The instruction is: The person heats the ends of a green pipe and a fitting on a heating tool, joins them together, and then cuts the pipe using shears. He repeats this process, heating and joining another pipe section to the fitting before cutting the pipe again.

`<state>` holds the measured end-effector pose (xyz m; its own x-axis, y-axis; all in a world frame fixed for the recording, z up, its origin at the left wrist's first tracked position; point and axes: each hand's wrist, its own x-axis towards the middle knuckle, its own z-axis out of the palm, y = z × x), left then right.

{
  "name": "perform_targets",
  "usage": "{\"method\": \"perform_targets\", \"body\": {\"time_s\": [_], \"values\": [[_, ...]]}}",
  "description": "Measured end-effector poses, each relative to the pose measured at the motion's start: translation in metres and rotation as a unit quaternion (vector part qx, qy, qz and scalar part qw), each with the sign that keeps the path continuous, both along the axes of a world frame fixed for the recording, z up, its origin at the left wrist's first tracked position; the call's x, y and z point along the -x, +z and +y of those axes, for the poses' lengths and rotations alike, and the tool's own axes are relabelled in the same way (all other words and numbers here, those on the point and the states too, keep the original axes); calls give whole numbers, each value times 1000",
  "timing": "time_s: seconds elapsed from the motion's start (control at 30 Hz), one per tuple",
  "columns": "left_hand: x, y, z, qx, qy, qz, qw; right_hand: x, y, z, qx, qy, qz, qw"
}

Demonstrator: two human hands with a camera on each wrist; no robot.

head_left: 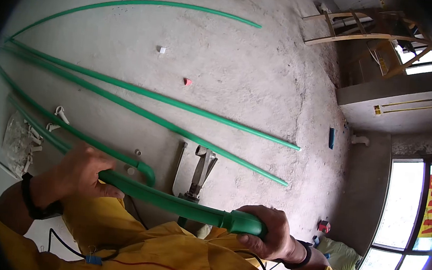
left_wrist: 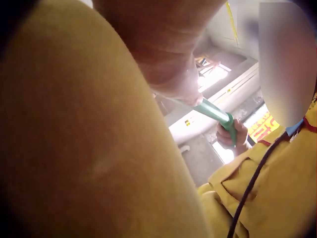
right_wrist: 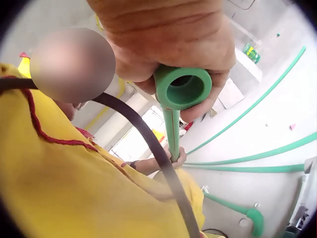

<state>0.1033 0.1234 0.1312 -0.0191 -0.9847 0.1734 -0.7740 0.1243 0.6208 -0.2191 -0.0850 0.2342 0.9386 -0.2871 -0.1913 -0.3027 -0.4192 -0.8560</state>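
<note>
My left hand (head_left: 87,171) grips a long green plastic pipe (head_left: 169,203) held across the front of the body. At that pipe's right end is a green elbow fitting (head_left: 247,223), and my right hand (head_left: 274,232) wraps its fingers round it. In the right wrist view the round open mouth of the elbow fitting (right_wrist: 163,91) faces the camera, under the right palm. The left wrist view is largely filled by a forearm, with the pipe (left_wrist: 210,109) running to the right hand (left_wrist: 239,133) beyond.
On the concrete floor, another green pipe ends in an elbow (head_left: 146,172). Several more long pipes (head_left: 177,106) lie farther out. A metal tool on a stand (head_left: 201,172) is just ahead. White fittings (head_left: 61,115) and a plastic bag (head_left: 15,140) lie left; a sack (head_left: 339,255) lies right.
</note>
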Motion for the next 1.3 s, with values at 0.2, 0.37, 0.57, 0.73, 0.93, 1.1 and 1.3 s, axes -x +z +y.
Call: {"method": "perform_targets", "body": {"time_s": [0.2, 0.37, 0.57, 0.73, 0.93, 1.1, 1.3], "values": [[0, 4, 5, -67, 7, 5, 998, -4, 6, 4, 31, 13, 19, 999], [0, 8, 6, -73, 5, -22, 997, -14, 11, 4, 50, 47, 14, 998], [0, 12, 10, -92, 11, -22, 995, -16, 6, 8, 66, 54, 13, 996], [1, 13, 11, -97, 18, -10, 995, -14, 3, 9, 103, 42, 33, 993], [-1, 19, 9, -104, 9, -20, 994, -15, 1, 10, 114, 56, 25, 992], [0, 13, 11, -88, 17, -16, 996, -16, -2, 9, 116, 62, 26, 991], [-1, 16, 12, -113, 21, -19, 993, -19, -8, 9, 117, 69, 4, 991]]}}
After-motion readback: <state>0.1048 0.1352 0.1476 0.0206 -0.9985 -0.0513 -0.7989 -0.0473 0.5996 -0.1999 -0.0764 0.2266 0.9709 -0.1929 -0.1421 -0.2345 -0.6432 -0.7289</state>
